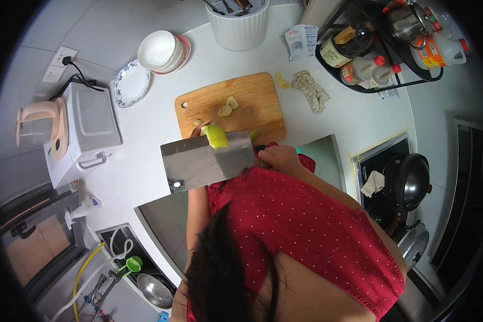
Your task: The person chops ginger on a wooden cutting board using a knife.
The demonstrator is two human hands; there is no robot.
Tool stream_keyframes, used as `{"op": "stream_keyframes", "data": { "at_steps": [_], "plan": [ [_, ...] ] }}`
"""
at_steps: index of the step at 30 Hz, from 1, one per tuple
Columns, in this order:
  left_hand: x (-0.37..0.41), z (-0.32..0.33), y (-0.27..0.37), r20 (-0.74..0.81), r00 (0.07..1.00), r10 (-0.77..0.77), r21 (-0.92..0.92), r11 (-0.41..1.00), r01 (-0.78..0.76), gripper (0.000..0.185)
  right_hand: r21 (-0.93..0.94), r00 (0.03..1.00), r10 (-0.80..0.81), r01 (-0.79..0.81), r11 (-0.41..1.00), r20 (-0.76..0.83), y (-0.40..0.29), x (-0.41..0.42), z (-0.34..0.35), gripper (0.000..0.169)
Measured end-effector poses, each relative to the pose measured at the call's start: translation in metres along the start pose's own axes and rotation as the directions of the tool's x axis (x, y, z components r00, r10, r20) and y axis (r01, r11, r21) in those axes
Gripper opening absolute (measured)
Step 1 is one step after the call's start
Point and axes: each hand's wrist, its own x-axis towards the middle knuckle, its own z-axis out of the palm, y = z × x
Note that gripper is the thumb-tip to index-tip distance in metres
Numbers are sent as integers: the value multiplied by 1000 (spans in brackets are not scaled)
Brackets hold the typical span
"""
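My right hand [281, 158] grips the dark handle of a wide metal cleaver [197, 161], its blade raised flat over the near edge of a wooden cutting board [261, 92]. A yellow-green peeled piece [216, 136] of a fruit or vegetable rests against the blade's upper edge. Behind the blade is my left hand [199, 128]; only some fingers show by the piece, and its hold on it is mostly hidden. On the board lie pale cut pieces [225, 110], a small bit [197, 121] near my left fingers and a greenish piece [253, 135] beside the blade.
Beyond the board stand stacked white bowls [157, 50], a blue-patterned plate [132, 84] and a white utensil holder [238, 30]. To the right are yellowish scraps [281, 81], a speckled cloth [310, 91] and a black bottle rack [386, 90]. A wok [412, 181] sits on the stove; a sink [133, 241] is lower left.
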Motion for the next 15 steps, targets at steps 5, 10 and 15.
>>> {"op": "stream_keyframes", "data": {
  "at_steps": [5,10,15],
  "plan": [
    [-1,-5,-2,-18,1000,-2,-19,1000,2,29,27,999,37,-38,999,24,-1,0,-2,23],
    [0,-15,-12,-58,998,-9,-64,998,5,29,20,988,102,-105,994,113,-1,2,0,19],
    [3,-30,-34,-115,993,-25,-108,994,13,29,27,978,169,-174,984,121,-1,4,2,26]
  ]
}}
